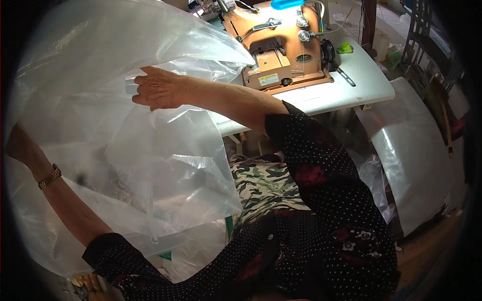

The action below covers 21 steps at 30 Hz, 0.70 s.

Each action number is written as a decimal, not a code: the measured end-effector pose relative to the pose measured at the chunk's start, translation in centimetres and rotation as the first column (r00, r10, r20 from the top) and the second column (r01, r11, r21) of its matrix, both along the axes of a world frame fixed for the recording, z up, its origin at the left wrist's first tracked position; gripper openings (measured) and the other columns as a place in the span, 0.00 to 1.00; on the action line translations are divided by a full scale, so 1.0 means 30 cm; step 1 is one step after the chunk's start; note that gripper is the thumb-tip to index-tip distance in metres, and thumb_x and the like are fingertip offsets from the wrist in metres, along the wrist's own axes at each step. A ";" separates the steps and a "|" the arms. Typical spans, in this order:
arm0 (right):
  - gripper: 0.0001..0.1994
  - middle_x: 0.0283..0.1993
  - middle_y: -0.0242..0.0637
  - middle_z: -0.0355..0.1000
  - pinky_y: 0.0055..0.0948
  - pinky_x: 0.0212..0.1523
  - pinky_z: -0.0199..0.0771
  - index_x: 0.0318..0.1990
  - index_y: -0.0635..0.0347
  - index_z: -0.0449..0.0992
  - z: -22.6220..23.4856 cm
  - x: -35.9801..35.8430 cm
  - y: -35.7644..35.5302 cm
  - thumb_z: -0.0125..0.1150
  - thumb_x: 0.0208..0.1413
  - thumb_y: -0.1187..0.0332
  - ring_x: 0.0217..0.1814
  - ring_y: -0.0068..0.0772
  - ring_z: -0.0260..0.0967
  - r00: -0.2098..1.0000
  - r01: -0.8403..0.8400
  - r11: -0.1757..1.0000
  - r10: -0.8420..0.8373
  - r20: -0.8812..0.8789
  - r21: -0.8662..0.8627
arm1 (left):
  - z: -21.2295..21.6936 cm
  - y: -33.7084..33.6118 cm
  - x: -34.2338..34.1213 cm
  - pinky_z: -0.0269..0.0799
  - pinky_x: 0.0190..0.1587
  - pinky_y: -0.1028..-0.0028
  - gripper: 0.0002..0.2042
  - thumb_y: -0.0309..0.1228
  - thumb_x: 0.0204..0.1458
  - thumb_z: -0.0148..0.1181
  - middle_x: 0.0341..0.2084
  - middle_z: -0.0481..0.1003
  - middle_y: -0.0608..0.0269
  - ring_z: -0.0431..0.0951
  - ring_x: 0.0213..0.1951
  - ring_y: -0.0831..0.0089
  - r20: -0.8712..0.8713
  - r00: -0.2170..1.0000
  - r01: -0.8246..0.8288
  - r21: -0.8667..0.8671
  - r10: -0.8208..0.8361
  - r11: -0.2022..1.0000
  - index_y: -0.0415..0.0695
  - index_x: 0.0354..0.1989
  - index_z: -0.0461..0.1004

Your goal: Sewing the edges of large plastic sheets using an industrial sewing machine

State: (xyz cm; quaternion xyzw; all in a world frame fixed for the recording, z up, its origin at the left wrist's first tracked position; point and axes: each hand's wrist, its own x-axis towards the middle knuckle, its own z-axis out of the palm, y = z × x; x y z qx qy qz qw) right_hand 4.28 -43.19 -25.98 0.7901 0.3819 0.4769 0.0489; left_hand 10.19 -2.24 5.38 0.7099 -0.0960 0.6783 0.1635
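Risk: the clear plastic sheet [125, 150] looks thin and slippery, and it billows wide across the left of the view. Judging by its spread, a loose hold could let it slide out and drop toward the floor.
Cause: the sheet is big and held at only two spots, so its own weight may pull on both holds.
Second risk: a fold hangs close to the orange sewing machine [281, 47]. It might catch on the machine's levers if swung that way.
Right hand [158, 89]: it reaches across from the right, over the front of the sheet. The fingers [143, 93] are curled in and pressed together on a gathered edge of the plastic, beside a small pale strip.
Left hand [20, 143]: raised at the far left, behind the sheet. It shows only dimly through the plastic, so I cannot tell whether its fingers are spread or closed.
Left wrist: a gold bracelet [50, 176] sits on it, below the sheet's upper part.
Sheet position: held up in the air in front of the person, left of the machine, its lower folds hanging near the lap.
Lap: a camouflage cloth [261, 185] lies there, beside the dotted dark sleeve [321, 170].
Tabletop [351, 88]: white, carrying the machine and a green scrap [345, 48].
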 end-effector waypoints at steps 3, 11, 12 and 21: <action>0.11 0.23 0.27 0.69 0.34 0.37 0.65 0.36 0.55 0.68 -0.081 -0.047 -0.003 0.62 0.52 0.62 0.34 0.31 0.69 1.000 0.009 1.000 -0.009 -0.001 -0.017 | -0.051 0.023 -0.003 0.73 0.49 0.65 0.18 0.34 0.59 0.53 0.48 0.76 0.52 0.77 0.47 0.62 -0.005 1.000 -0.005 0.008 0.005 1.000 0.41 0.55 0.72; 0.07 0.22 0.28 0.60 0.27 0.14 0.61 0.32 0.53 0.65 -0.502 -0.657 -0.024 0.58 0.51 0.67 0.19 0.22 0.63 0.936 -0.191 0.946 0.256 -0.240 0.262 | -0.570 0.241 -0.001 0.73 0.48 0.65 0.17 0.35 0.59 0.52 0.47 0.77 0.52 0.77 0.46 0.61 -0.043 0.999 0.025 -0.070 -0.028 0.997 0.41 0.54 0.74; 0.07 0.23 0.27 0.60 0.27 0.14 0.62 0.32 0.53 0.65 -0.542 -0.743 0.004 0.57 0.51 0.66 0.20 0.23 0.63 0.882 -0.257 0.903 0.364 -0.298 0.343 | -0.649 0.283 0.003 0.73 0.48 0.65 0.17 0.36 0.59 0.52 0.47 0.77 0.52 0.78 0.46 0.61 -0.079 0.997 0.015 -0.082 -0.022 0.997 0.41 0.54 0.74; 0.21 0.46 0.46 0.74 0.42 0.46 0.74 0.50 0.62 0.70 -0.705 -0.732 0.051 0.66 0.51 0.61 0.50 0.47 0.73 0.088 -0.124 0.867 0.494 -0.865 0.483 | -1.669 0.544 -0.174 0.72 0.50 0.64 0.19 0.37 0.62 0.48 0.51 0.75 0.54 0.77 0.47 0.60 -0.918 0.331 -0.270 0.129 0.218 0.954 0.41 0.57 0.70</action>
